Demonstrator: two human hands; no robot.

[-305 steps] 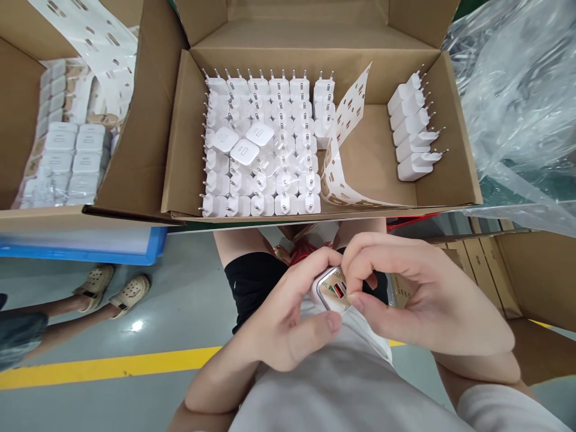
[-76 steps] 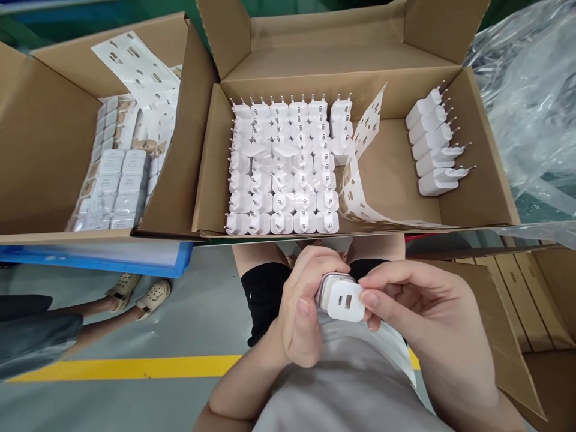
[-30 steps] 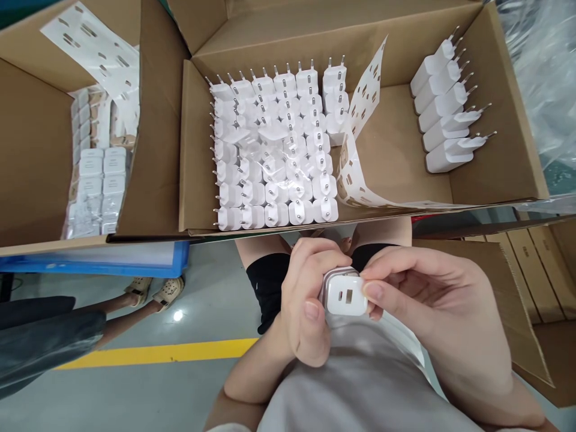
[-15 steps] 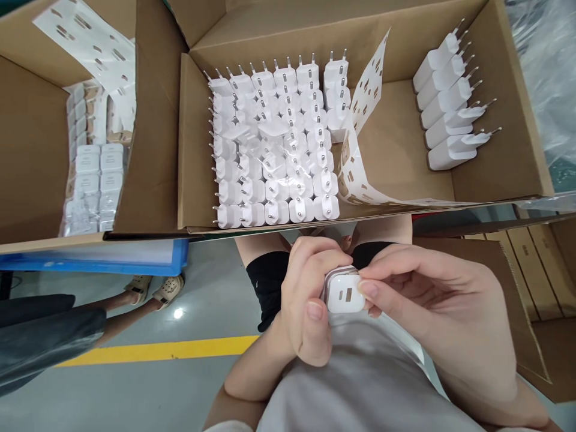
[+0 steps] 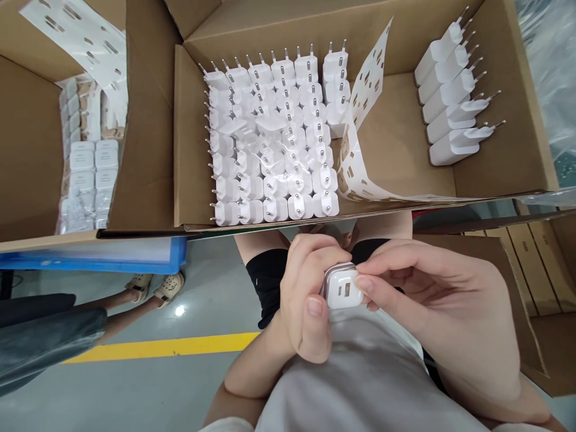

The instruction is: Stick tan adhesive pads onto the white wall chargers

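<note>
My left hand (image 5: 307, 300) is wrapped around a white USB wall charger (image 5: 344, 290), whose end face with two ports points up toward me. A thin greyish line or gap runs along the face's upper left edge. With thumb and fingertips, my right hand (image 5: 432, 306) pinches the charger's right corner; whether a film lies between them I cannot tell. Beyond my hands, rows of white chargers (image 5: 276, 208) stand prongs up in a cardboard box (image 5: 402, 132). A white sheet with cut-outs (image 5: 371, 66) curves upright beside them.
Several more chargers (image 5: 454, 90) lean at the box's right end. A second cardboard box (image 5: 31, 156) on the left contains wrapped white pieces (image 5: 83, 159). Below it is a blue tray (image 5: 177, 255). Another person's legs (image 5: 49, 330) show at left; clear plastic (image 5: 546, 72) lies far right.
Both hands keep their hold, and the charger's face looks slightly more tilted. The view has shifted a little, so the boxes sit slightly higher and wider.
</note>
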